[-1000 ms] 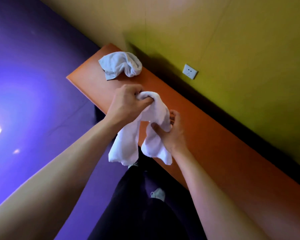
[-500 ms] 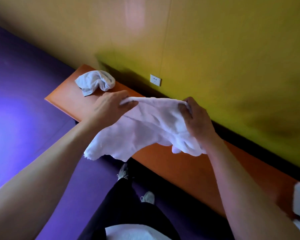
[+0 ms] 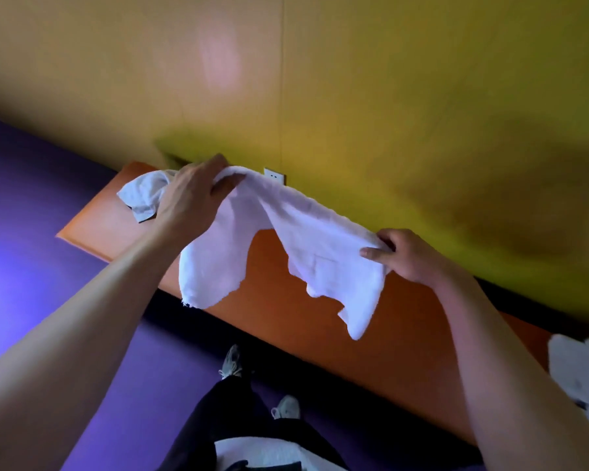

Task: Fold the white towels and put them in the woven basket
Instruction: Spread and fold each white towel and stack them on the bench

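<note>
A white towel (image 3: 306, 246) hangs stretched in the air above the orange table (image 3: 320, 321). My left hand (image 3: 191, 195) grips its upper left corner, and my right hand (image 3: 405, 256) pinches the opposite end. The towel's lower edges droop loose between them. A second white towel (image 3: 143, 195) lies crumpled at the table's far left end, partly hidden behind my left hand. More white cloth (image 3: 582, 372) shows at the right edge of the frame. No woven basket is in view.
A yellow wall with a white socket (image 3: 274, 175) runs right behind the table. Purple floor lies to the left and below, where my dark trousers and light shoes (image 3: 232, 362) stand close to the table's front edge.
The towel went from bunched between my hands to pulled out wide. My hands moved apart, the left toward the crumpled towel, the right further right. The view shifted rightward.
</note>
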